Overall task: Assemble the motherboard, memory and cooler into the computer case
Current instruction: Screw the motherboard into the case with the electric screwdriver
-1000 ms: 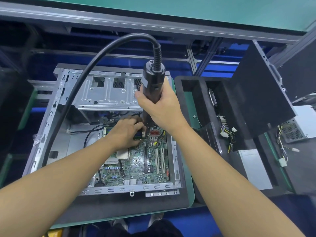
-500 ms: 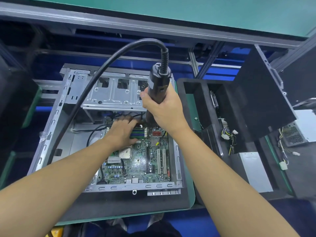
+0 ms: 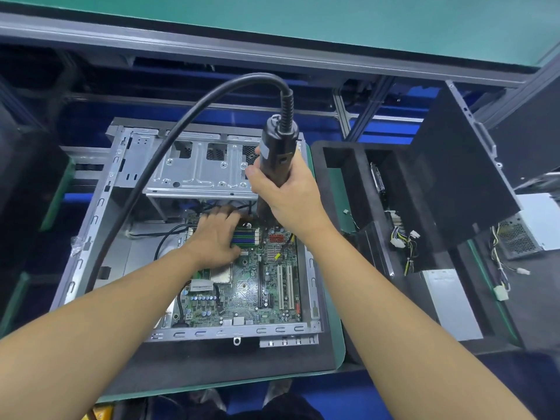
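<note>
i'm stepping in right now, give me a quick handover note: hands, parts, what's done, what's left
Right hand: grips the electric screwdriver upright, tip down at the far edge of the motherboard.
Left hand: rests flat on the board beside the memory slots.
Done: the motherboard lies inside the computer case.
Left: screwing it down looks unfinished. No cooler shows on the board. I cannot tell whether memory is fitted.

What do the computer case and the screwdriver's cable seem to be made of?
Computer case: likely bare sheet steel, dull silver, with stamped slots and folded edges. Cable: probably rubber or plastic sheathing, smooth matte black, bending in a soft arc from the screwdriver.
</note>
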